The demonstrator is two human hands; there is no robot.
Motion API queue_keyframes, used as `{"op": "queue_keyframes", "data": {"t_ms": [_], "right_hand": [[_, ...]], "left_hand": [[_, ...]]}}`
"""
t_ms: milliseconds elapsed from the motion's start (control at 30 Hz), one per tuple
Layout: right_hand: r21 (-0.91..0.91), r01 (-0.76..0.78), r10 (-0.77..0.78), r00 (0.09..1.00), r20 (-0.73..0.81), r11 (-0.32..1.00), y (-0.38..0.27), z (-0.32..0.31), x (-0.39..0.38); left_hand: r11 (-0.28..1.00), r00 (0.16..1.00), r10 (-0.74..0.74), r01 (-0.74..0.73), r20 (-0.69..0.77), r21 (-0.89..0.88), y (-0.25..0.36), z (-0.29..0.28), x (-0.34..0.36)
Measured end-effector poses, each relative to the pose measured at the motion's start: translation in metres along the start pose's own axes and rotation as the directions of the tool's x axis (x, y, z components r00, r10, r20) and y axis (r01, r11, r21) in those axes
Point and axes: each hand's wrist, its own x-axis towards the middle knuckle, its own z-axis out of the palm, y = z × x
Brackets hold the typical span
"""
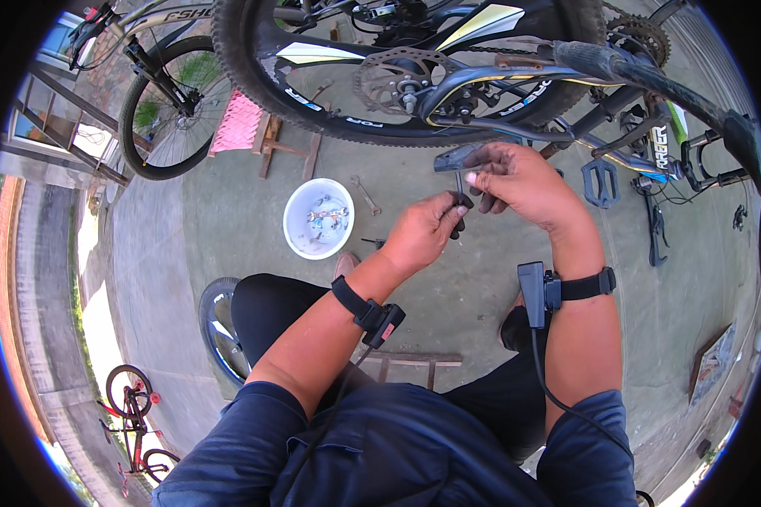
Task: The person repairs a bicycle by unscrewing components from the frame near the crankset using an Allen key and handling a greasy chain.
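Observation:
My right hand (524, 182) has its blackened fingers curled at the end of a dark grey handled tool (457, 158). A thin metal shaft runs down from that handle, like a hex key. Just below and to the left, my left hand (423, 230) pinches a small black part (458, 226) at the shaft's lower end. Fingers hide most of this part, so its kind is unclear. Beyond both hands, a bicycle wheel (313, 114) with a disc brake rotor (402, 82) spans the top of the view. The hands are apart from it.
Left of my hands stands a white bucket (292, 221) with a wrench (328, 215) inside. Another wrench (366, 195) lies beside it. A pedal (600, 184) and brake lever (656, 228) are at right. A pink-topped stool (235, 125) and other bicycles (177, 101) stand left.

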Motion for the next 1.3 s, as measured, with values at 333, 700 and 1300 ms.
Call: {"op": "queue_keyframes", "data": {"t_ms": [333, 700, 1300], "right_hand": [[0.036, 0.111, -0.097, 0.956, -0.278, 0.993, -0.001, -0.008, 0.008], [0.239, 0.274, -0.057, 0.759, -0.649, 0.931, -0.005, -0.039, 0.013], [0.729, 0.657, -0.110, 0.753, -0.649, 0.193, -0.002, -0.068, 0.037]], "left_hand": [[0.975, 0.981, 0.065, -0.024, -0.182, 0.219, -0.012, -0.021, 0.057], [0.988, 0.985, 0.057, -0.032, -0.160, 0.154, -0.025, -0.018, 0.072], [0.906, 0.972, 0.183, -0.108, -0.149, 0.408, -0.020, -0.036, 0.075]]}}
